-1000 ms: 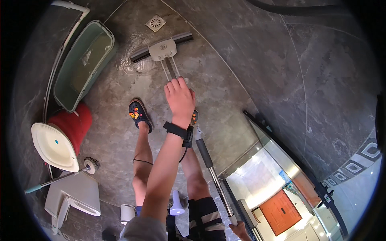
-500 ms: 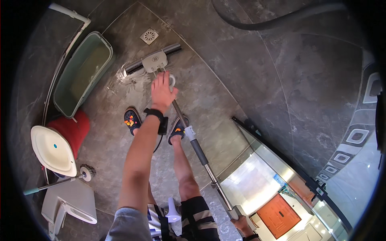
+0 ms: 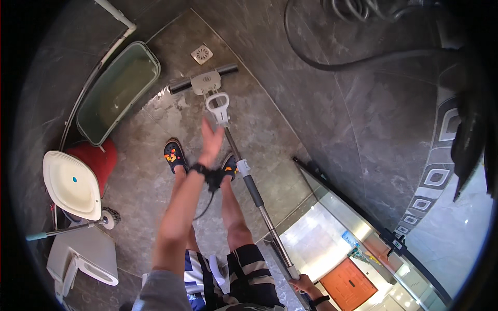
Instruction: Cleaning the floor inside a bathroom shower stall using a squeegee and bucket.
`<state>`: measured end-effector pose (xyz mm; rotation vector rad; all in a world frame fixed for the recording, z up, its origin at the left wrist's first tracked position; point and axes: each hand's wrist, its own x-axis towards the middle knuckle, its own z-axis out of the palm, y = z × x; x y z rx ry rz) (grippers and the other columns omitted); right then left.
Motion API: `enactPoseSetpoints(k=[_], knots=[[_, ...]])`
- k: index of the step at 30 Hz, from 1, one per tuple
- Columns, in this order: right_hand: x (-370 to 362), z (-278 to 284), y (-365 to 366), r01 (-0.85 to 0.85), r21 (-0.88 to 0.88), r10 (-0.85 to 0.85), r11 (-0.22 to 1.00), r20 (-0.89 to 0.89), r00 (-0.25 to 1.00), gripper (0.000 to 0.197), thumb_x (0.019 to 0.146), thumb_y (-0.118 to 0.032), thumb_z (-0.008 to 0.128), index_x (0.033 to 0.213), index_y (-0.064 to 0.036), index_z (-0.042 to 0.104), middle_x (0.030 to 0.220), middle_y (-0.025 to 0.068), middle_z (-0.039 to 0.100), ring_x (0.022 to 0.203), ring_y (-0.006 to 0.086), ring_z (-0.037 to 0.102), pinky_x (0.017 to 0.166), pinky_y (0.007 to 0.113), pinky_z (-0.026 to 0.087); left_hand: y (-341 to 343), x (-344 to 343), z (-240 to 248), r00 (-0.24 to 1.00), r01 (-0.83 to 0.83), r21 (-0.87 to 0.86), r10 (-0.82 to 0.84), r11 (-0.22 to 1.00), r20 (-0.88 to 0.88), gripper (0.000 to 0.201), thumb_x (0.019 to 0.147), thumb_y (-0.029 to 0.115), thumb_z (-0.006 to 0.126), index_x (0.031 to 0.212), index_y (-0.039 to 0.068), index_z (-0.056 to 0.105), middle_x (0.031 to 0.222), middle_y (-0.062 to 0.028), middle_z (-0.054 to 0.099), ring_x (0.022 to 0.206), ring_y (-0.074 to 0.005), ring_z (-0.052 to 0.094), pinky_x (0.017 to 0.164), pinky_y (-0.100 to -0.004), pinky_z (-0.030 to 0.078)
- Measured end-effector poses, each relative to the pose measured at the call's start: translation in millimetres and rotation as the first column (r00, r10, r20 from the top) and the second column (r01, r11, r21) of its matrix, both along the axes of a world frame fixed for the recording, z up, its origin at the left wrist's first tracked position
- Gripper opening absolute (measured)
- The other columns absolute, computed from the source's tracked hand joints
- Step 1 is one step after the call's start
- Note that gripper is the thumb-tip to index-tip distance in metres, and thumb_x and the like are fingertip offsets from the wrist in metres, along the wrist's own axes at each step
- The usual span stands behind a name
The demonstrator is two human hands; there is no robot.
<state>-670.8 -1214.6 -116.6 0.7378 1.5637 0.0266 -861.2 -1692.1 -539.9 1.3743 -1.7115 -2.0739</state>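
Your left hand (image 3: pixel 211 141) hangs open just beside the squeegee handle (image 3: pixel 249 181), which slants across the floor (image 3: pixel 290 119) from your right hand (image 3: pixel 303 284) at the lower edge to the squeegee head (image 3: pixel 203 84). To its right you have bare tile up to the glass door (image 3: pixel 332 233). To its left your way is crowded: the green tub (image 3: pixel 116 90) along the wall, the red bucket (image 3: pixel 101 160) under a white lid (image 3: pixel 71 184), and your feet below the hand.
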Motion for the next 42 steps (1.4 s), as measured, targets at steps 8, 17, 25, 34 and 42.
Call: enactPoseSetpoints(k=[8,17,25,34,42], knots=[[-25,36,-63,-0.031,-0.111,0.019,0.993,-0.11,0.994,0.04,0.081,-0.035,0.069,0.097,0.0008,0.061,0.061,0.0081,0.062,0.049,0.0152,0.061,0.047,0.029,0.052,96,81,56,0.929,-0.066,0.585,-0.164,0.808,0.332,0.083,0.084,0.038,0.062,0.144,0.005,0.015,0.13,-0.0211,0.042,0.114,-0.0306,0.05,0.084,-0.0391,0.05],[-36,85,-107,-0.489,-0.07,0.413,0.869,-0.441,0.797,0.045,0.078,-0.044,0.067,0.084,-0.0001,0.059,0.07,0.0263,0.062,0.072,0.045,0.062,0.064,0.051,0.05,115,49,105,0.974,-0.187,0.883,-0.035,0.43,0.224,0.029,0.093,0.037,0.054,0.103,0.01,0.05,0.081,-0.0077,0.061,0.07,-0.0224,0.062,0.065,-0.0376,0.054],[-34,122,-141,-0.517,-0.134,0.36,0.846,-0.573,0.737,0.04,0.079,-0.037,0.069,0.08,0.0007,0.056,0.063,0.0259,0.058,0.065,0.0453,0.059,0.056,0.051,0.046,119,58,96,0.995,-0.072,0.781,-0.014,0.62,0.102,0.016,0.081,0.015,0.06,0.09,0.003,0.054,0.066,-0.0072,0.056,0.052,-0.0189,0.056,0.049,-0.0347,0.049],[-43,181,-152,-0.407,-0.316,0.187,0.857,-0.546,0.817,0.042,0.084,-0.027,0.064,0.116,-0.0018,0.053,0.084,0.0267,0.064,0.081,0.0439,0.062,0.07,0.048,0.049,111,88,114,0.916,0.066,0.774,-0.347,0.629,0.204,0.018,0.084,0.018,0.058,0.087,0.001,0.054,0.068,-0.0109,0.057,0.061,-0.0247,0.061,0.051,-0.038,0.052],[-40,186,-138,-0.068,-0.424,-0.064,0.903,-0.289,0.955,0.06,0.083,-0.022,0.066,0.136,-0.0113,0.041,0.082,0.0182,0.065,0.071,0.0315,0.065,0.067,0.039,0.051,70,60,122,0.804,0.383,0.021,-0.344,0.924,0.485,0.076,0.077,0.029,0.06,0.135,-0.007,0.027,0.136,-0.0324,0.033,0.122,-0.0449,0.039,0.103,-0.0458,0.034]])
